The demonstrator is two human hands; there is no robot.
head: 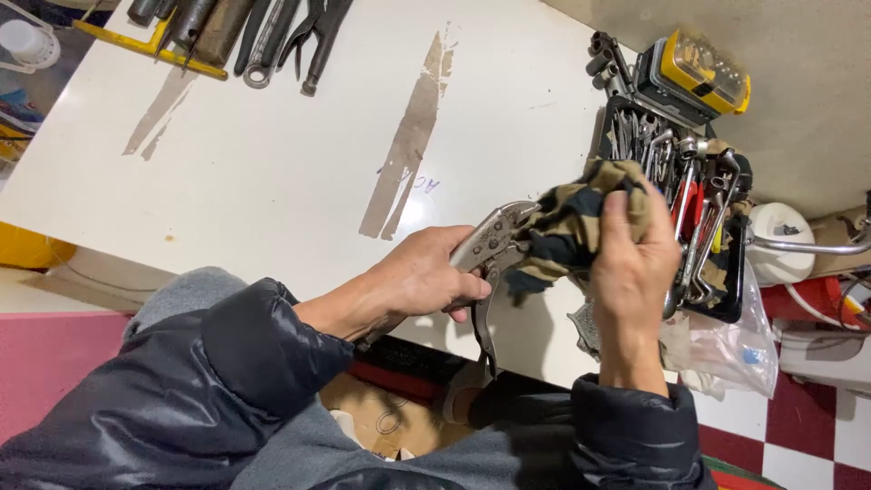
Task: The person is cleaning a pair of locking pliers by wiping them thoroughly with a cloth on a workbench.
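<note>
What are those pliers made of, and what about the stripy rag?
The pliers look like bare metal, probably steel: silver-grey, shiny, with rivets showing. The left hand holds them. The rag looks like soft cloth, maybe cotton: it bunches and folds in the right hand, with tan and dark stripes.

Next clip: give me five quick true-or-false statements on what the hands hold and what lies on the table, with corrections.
1. The left hand grips locking pliers. True.
2. The right hand holds a camouflage-patterned rag. True.
3. The rag lies flat on the white table, untouched. False: it is bunched in the right hand against the pliers' head.
4. The black tray of wrenches sits at the table's left end. False: it is at the right.
5. Dark tools lie along the far edge. True.
</note>
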